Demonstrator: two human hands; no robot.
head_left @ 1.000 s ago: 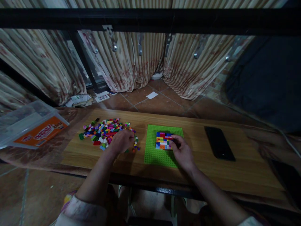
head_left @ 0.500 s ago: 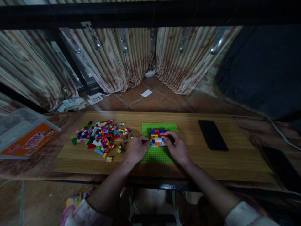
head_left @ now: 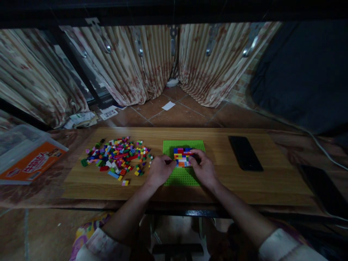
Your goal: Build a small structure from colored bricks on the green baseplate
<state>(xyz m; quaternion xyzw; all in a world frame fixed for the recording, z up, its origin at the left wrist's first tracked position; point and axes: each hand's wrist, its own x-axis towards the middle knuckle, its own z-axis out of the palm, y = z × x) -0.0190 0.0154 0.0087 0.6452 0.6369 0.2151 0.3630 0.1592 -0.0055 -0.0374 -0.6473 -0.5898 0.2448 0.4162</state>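
A green studded baseplate (head_left: 182,177) lies on the wooden board, and a block of multicoloured toy building bricks (head_left: 182,155) stands on it. My left hand (head_left: 161,170) is at the block's left edge, thumb and forefinger pinched together; whatever is between them is too small or hidden to make out. On the opposite side, my right hand (head_left: 203,167) has its thumb and fingers closed on the block's right edge. Left of my left hand spreads a pile of loose bricks (head_left: 119,156) in many colours.
Beyond my right hand, a black phone (head_left: 245,153) lies on the wooden board (head_left: 223,188). Another dark device (head_left: 324,188) rests past its right end, near a white cable (head_left: 323,146). At far left sits a clear plastic box (head_left: 29,159) with an orange label.
The view has shifted slightly, so everything on the board appears a little higher. Both hands keep nearly the same place and pose at the brick block.
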